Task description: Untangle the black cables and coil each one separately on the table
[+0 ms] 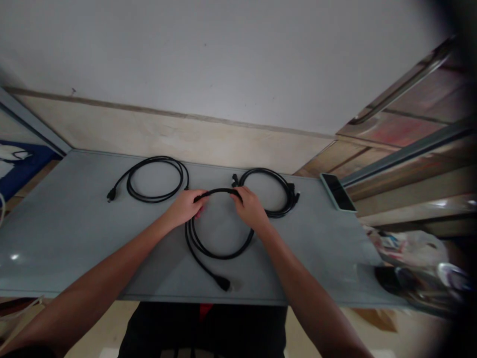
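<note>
A black cable lies in a loose coil in the middle of the grey table. My left hand is closed around the upper left of this coil. At the upper right of the same loop, my right hand grips it with the fingers wrapped round. Between both hands the cable arches slightly up. One plug of it rests near the table's front edge. Beyond my left hand lies a second coiled cable with its plug pointing left. Another coiled cable sits behind my right hand, partly hidden by it.
A phone lies at the table's back right corner. Dark, blurred jars or containers stand at the right end. A white wall rises behind the table, and plastic bags are beyond its right side.
</note>
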Demonstrator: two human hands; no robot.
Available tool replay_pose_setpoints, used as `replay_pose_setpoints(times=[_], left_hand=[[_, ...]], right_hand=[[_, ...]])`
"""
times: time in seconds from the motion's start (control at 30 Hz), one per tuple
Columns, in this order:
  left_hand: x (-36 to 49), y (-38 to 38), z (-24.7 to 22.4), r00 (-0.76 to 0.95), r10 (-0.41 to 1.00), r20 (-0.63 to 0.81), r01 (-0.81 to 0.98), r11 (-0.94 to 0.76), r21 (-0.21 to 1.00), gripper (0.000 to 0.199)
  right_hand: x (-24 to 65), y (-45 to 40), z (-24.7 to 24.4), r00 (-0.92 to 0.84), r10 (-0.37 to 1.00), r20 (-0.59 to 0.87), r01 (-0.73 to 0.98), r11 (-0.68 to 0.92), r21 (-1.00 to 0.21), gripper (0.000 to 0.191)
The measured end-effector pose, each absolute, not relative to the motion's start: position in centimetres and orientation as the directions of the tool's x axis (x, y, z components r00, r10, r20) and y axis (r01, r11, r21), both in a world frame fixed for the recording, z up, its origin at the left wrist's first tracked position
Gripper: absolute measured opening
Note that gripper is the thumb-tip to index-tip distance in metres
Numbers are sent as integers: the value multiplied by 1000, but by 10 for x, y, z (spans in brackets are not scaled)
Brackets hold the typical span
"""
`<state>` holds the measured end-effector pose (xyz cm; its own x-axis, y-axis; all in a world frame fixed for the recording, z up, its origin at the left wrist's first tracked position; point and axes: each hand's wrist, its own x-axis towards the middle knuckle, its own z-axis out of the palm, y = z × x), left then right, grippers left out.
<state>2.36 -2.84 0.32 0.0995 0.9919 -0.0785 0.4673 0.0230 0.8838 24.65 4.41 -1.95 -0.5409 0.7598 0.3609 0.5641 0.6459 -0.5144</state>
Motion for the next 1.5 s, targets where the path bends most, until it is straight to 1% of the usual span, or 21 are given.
replay_pose_setpoints(times=[0.1,0.17,0.2,0.27,0.33,0.4,0.5,0.57,0.63,0.7,0.73,0.8,0.87,0.9,0.97,1.07,1.13,1.2,1.3,1.4,1.5], left_hand=[[20,-24,-1,79,988,-129,229,108,967,31],[19,-22,-5,55,987,-153,124,145,982,32],[18,-22,-6,39,985,-165,127,159,979,32],[17,-22,-6,17,987,-157,261,147,954,33],[16,-23,-4,34,997,-76,450,52,891,32],[17,-25,0,103,994,31,565,-84,821,32],[23,-28,4,221,970,104,573,-216,790,36],[29,-30,5,268,956,117,547,-251,799,40],[32,-31,3,262,956,132,520,-255,815,40],[33,-30,0,206,975,82,460,-171,871,36],[32,-29,-2,167,986,16,400,-82,913,36],[27,-26,-4,114,979,-170,216,142,966,40],[20,-22,-4,104,946,-308,43,305,951,42],[17,-20,-3,105,938,-329,3,331,944,41],[11,-18,-1,106,948,-301,19,300,954,40],[4,-17,2,119,972,-205,143,188,972,46],[1,-18,3,103,984,-145,249,116,962,49],[-2,-19,3,59,996,-64,368,38,929,47],[-2,-19,0,-19,997,80,511,-59,858,41],[2,-18,-5,-74,974,213,621,-122,774,34],[3,-18,-5,-49,948,315,707,-190,681,31]], right_hand=[[251,48,-19,-386,827,408,639,559,-528,19],[252,48,-18,-371,836,404,636,546,-545,21],[253,49,-17,-397,828,396,616,561,-553,22],[255,49,-16,-484,792,373,552,607,-572,24],[255,48,-12,-553,762,336,492,625,-607,25],[253,44,-7,-603,754,259,457,593,-663,25],[248,34,3,-698,713,67,390,457,-799,26],[243,29,6,-739,672,-58,337,295,-894,36],[241,27,4,-740,660,-132,293,139,-946,40],[240,29,0,-704,693,-159,263,46,-964,39],[241,32,-3,-665,731,-153,249,23,-968,39],[245,38,-6,-557,822,-121,206,-5,-979,38],[248,45,-7,-437,896,-76,135,-18,-991,40],[250,48,-7,-392,918,-55,100,-17,-995,41],[251,52,-6,-325,946,-17,43,-3,-999,45],[251,54,-8,-242,970,36,-2,37,-999,46],[251,56,-11,-209,976,59,0,61,-998,40],[253,57,-13,-221,971,94,50,108,-993,35],[257,59,-16,-304,932,196,204,264,-943,40],[259,59,-18,-391,864,318,365,463,-808,40],[259,57,-18,-421,816,397,441,566,-696,38]])
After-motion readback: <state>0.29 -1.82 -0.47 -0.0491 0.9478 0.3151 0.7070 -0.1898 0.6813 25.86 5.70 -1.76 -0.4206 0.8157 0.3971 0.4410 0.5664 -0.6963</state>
